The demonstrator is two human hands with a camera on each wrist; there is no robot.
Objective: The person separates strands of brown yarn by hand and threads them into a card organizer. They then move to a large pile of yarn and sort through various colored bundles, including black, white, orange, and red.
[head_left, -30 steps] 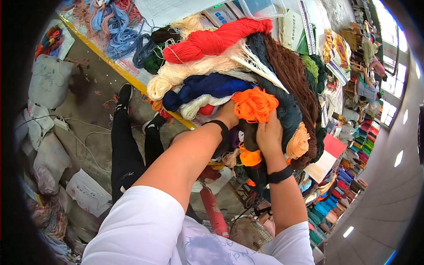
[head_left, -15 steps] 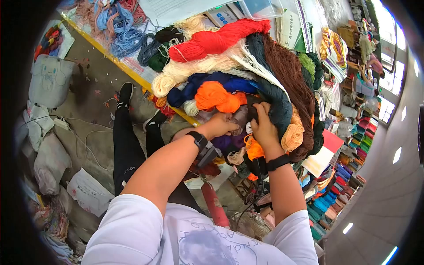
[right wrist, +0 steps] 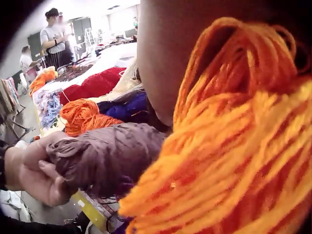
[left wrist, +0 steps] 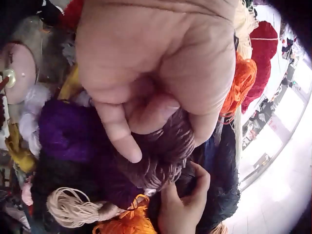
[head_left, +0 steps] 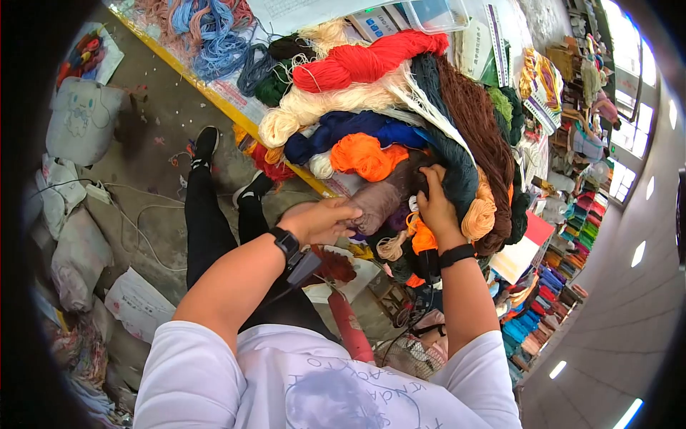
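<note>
Head view places the mauve skein (head_left: 379, 206) between the two hands at the near side of the pile (head_left: 477, 118). We find the left hand (head_left: 320, 222) gripping its near end, fingers curled round the strands. The right hand (head_left: 437, 206) rests with fingers bent over a dark skein (left wrist: 186, 184), thumb and forefinger on either side; whether they pinch it we cannot tell. We note four hazards. First, the left hand holds only one end, so a hard pull could, in our judgement, draw loops out and tangle the skein. Second, the orange skein (head_left: 366, 156) lies just beside it and could snag or roll along. Third, should the right hand not steady the dark skein, neighbouring yarn could slump towards the table's yellow edge (head_left: 223, 104) and drop to the floor (head_left: 153, 154). Fourth, loose loops of the orange bundle (head_left: 423, 236) lie near the right wrist and could catch on its band (head_left: 457, 255).
</note>
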